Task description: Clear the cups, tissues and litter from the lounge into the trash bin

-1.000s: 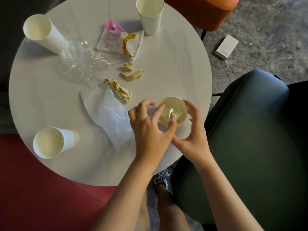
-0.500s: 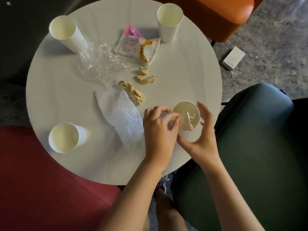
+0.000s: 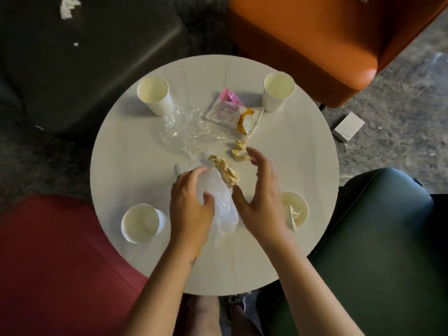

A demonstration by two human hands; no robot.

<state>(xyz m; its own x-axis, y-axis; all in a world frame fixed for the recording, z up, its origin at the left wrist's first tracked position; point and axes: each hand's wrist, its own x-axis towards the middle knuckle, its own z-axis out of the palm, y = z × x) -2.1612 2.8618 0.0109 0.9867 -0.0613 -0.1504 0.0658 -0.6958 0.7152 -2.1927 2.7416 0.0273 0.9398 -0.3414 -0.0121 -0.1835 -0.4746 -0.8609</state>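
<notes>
Curving over the white tissue [image 3: 221, 202] in the middle of the table [image 3: 135, 151], the left hand [image 3: 191, 212] touches it with thumb and fingertips; whether its grip has clenched, I cannot tell. The right hand [image 3: 263, 200] hovers just beside the tissue, grip released, fingers spread. Brown scraps [image 3: 226, 172] lie at the tissue's far edge, with clear wrap [image 3: 186, 128] beyond them. A paper cup [image 3: 297, 207] with litter inside stands beside the right wrist.

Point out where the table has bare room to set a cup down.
Two bare patches on the table: the left side, between the far-left cup and near-left cup, and the right side, between the far-right cup and near-right cup. The middle is crowded: clear wrap, snack packet, crumpled tissues, white tissue, left hand, right hand.
</notes>
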